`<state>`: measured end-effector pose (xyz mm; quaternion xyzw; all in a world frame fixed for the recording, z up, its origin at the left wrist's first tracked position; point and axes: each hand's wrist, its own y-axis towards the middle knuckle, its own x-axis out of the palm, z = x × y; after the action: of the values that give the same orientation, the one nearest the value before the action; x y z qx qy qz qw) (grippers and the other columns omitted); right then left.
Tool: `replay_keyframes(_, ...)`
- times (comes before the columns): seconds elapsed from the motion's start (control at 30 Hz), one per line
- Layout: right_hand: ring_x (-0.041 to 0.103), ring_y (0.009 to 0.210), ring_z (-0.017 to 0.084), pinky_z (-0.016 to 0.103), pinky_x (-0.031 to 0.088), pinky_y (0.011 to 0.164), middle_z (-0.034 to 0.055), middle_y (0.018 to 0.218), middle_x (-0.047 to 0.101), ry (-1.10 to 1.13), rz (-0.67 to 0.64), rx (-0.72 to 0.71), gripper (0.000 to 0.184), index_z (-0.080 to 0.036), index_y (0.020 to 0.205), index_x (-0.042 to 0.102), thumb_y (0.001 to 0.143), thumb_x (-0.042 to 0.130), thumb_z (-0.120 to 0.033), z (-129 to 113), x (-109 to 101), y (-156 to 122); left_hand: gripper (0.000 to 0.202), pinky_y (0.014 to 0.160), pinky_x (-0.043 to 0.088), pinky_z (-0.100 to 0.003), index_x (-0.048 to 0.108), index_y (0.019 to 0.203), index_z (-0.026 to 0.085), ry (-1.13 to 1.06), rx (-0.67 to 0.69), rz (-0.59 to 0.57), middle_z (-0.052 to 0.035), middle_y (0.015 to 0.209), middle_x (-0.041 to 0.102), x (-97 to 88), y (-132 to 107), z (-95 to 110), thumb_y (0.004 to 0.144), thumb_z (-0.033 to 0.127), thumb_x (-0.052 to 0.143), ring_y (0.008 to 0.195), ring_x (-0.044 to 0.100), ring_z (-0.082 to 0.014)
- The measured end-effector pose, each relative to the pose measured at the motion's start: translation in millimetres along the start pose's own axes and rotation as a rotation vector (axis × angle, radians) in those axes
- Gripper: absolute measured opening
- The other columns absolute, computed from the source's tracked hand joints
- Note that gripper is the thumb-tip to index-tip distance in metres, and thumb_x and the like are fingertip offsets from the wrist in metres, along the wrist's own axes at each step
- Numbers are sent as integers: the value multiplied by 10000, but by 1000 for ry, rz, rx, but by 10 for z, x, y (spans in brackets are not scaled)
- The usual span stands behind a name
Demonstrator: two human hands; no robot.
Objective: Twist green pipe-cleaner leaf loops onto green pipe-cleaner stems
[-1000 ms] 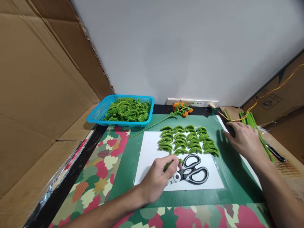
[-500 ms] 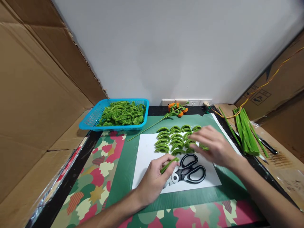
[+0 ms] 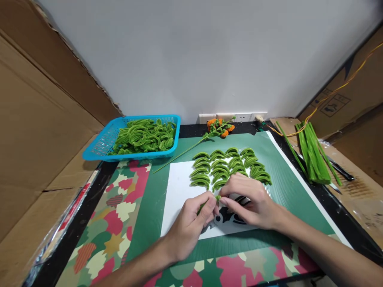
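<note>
A short bundle of fuzzy green pipe cleaners (image 3: 218,197) is held in my left hand (image 3: 191,221), its fingers wrapped round the lower part. My right hand (image 3: 253,197) has thumb and fingertips pinched together at the upper end of that bundle. Under my right hand lie black-and-grey scissors (image 3: 227,215), partly hidden. Just beyond my hands, curved green pipe cleaner pieces (image 3: 200,171) are laid in rows, some on a white sheet of paper (image 3: 175,195) and some on the green mat (image 3: 284,159).
A blue basket (image 3: 177,135) of looped green pipe cleaners stands at the back left. An orange flower stem (image 3: 206,137) lies along the back. Long green strips (image 3: 314,159) and a black-handled knife (image 3: 342,172) are at the right. Cardboard (image 3: 38,99) walls the left side.
My right hand has come down and left from above the rows to meet the bundle in my left hand, now covering much of the scissors. The view has shifted slightly.
</note>
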<state>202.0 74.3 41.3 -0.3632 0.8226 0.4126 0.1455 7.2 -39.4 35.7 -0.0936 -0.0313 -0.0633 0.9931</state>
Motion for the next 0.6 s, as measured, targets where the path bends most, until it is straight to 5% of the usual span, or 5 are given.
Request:
replay_keyframes(0.4,609,738,162,327,418,745,14,854,718,-11,-12,83,98,-205,1050,648,1042,570,-146,-70,26,-13,416,547,330,-251,564,869,204,325,36,41,52,703,430,22,-12,52,1132,514,477,600,378,-122)
replay_keyframes(0.6,585,696,161,331,410,720,10,825,707,-27,-8,101,112,-214,1026,644,1046,552,-155,-82,30,-16,444,548,308,-252,528,830,215,278,16,86,58,708,381,11,-35,37,1137,529,460,610,340,-126)
